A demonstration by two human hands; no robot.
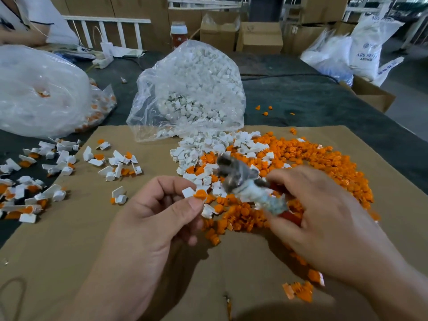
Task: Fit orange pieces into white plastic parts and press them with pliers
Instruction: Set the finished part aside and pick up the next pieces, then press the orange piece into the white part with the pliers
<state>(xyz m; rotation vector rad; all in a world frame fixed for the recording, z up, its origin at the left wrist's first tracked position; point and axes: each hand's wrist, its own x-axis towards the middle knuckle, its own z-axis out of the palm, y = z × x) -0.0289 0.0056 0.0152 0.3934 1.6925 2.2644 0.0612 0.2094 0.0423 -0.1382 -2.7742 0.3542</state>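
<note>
My left hand [159,218] pinches a white plastic part with an orange piece in it [195,193] between thumb and forefinger, above the cardboard sheet [97,239]. My right hand [322,216] grips the pliers [245,181] by their red handles; the tape-wrapped grey jaws are blurred and point up and left, just right of the held part. Behind both hands lies a heap of loose orange pieces [308,163] mixed with white parts [208,147].
An open clear bag of white parts [192,89] lies behind the heap. A large clear bag [39,93] sits at the left. Assembled white-and-orange parts [58,165] are scattered at the left. Another person's arm [20,35] shows at far left. Cardboard boxes stand behind the table.
</note>
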